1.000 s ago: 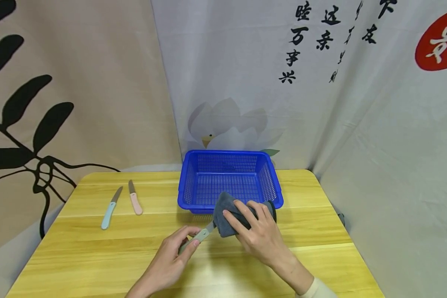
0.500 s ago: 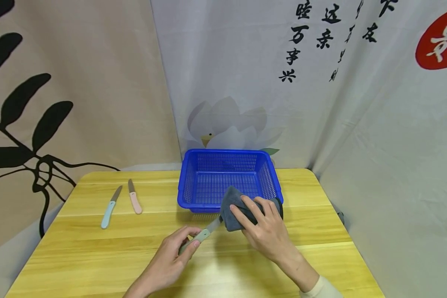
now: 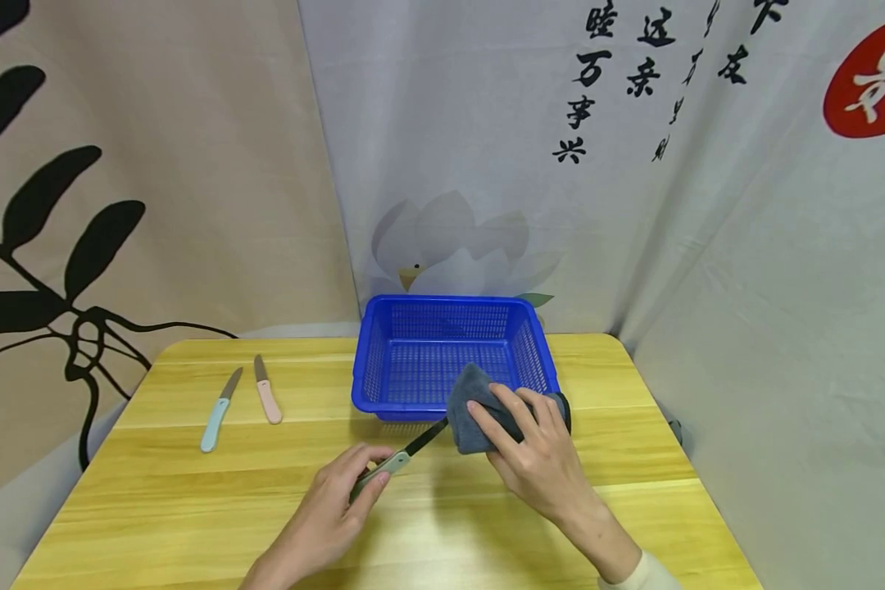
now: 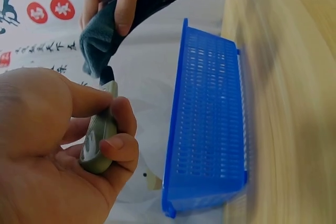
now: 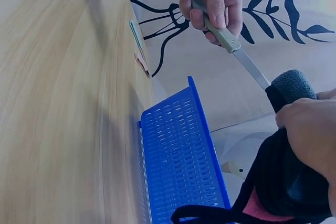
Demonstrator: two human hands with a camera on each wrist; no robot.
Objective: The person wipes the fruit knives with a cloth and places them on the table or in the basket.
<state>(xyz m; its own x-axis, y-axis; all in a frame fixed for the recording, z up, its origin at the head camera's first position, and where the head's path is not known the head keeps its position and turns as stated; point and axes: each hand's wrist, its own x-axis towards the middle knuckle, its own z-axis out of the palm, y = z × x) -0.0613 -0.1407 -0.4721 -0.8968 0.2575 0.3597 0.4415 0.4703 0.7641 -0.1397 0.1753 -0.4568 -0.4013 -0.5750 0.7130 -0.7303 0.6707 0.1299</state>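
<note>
My left hand point(image 3: 332, 500) grips the pale green handle of a small knife point(image 3: 393, 464), its blade pointing up and to the right. In the right wrist view the bare part of the blade point(image 5: 253, 70) looks silvery. A folded grey-blue cloth point(image 3: 466, 414) with dark edging is gripped in my right hand point(image 3: 538, 459), fingers spread over its top. The blade's tip end is hidden in the cloth. Both hands are held above the table, in front of the blue basket point(image 3: 359, 393).
On the wooden table point(image 3: 192, 516) at the left lie a knife with a light blue handle point(image 3: 215, 424) and a knife with a pink handle point(image 3: 269, 401). The plastic basket stands at the back edge, against a printed curtain point(image 3: 487, 123).
My right hand and the cloth have slid up and to the right along the blade, so more of the blade shows. The left hand has barely moved, tilting the knife slightly.
</note>
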